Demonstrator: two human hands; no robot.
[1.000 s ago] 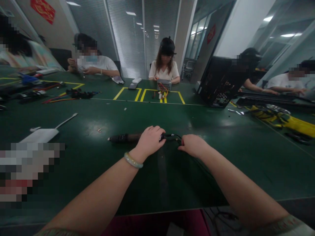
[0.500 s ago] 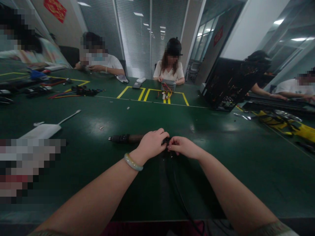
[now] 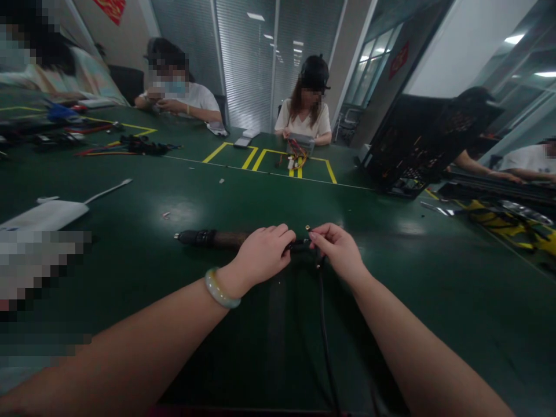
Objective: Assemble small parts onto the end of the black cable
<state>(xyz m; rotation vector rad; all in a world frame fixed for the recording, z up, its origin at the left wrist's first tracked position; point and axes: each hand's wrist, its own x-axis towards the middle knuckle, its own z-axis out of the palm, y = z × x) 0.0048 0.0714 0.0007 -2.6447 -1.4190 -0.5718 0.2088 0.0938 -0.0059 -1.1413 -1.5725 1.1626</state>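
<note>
A dark, cylindrical electric screwdriver (image 3: 226,238) lies across the green table, its metal tip pointing left. Wrapped over its rear end is my left hand (image 3: 264,252), with a jade-coloured bangle at the wrist. My right hand (image 3: 336,246) is beside that end, thumb and fingers pinching a small black connector (image 3: 307,228) with a gold-coloured tip. Below the right hand, a black cable (image 3: 325,324) runs down toward the table's near edge. My fingers partly hide the place where the cable and screwdriver come together.
On the left lies a white adapter (image 3: 47,214) with a short cord, near a blurred-out area. Bundled wires (image 3: 134,146) are farther back. Several people sit around the table; one opposite handles a grey box (image 3: 304,142) with coloured wires. A black computer case (image 3: 403,150) stands at right.
My right hand has moved slightly right and up, away from my left, and the gold-tipped connector now shows. The screwdriver appears farther left as the view shifts.
</note>
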